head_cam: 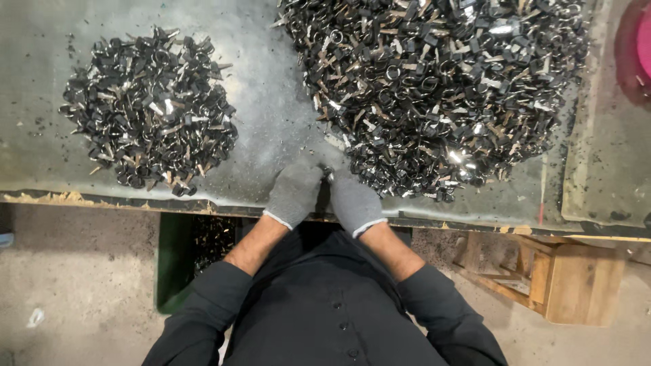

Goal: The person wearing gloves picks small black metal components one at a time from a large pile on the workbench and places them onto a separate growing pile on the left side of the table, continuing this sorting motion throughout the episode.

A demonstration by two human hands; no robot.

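Both of my hands wear grey knit gloves and meet at the near edge of a worn metal table [264,115]. My left hand [293,193] and my right hand [353,202] are closed, fingertips pressed together around a small metal piece [330,175] that is mostly hidden between them. Just beyond my right hand spreads a large heap of black-headed key blanks with rings [434,88]. A smaller pile of the same key blanks [149,112] lies to the far left of my left hand.
A green bin [176,261] holding more small parts stands under the table edge. A wooden stool [563,278] sits on the concrete floor at the right. A pink object [641,41] shows at the top right corner.
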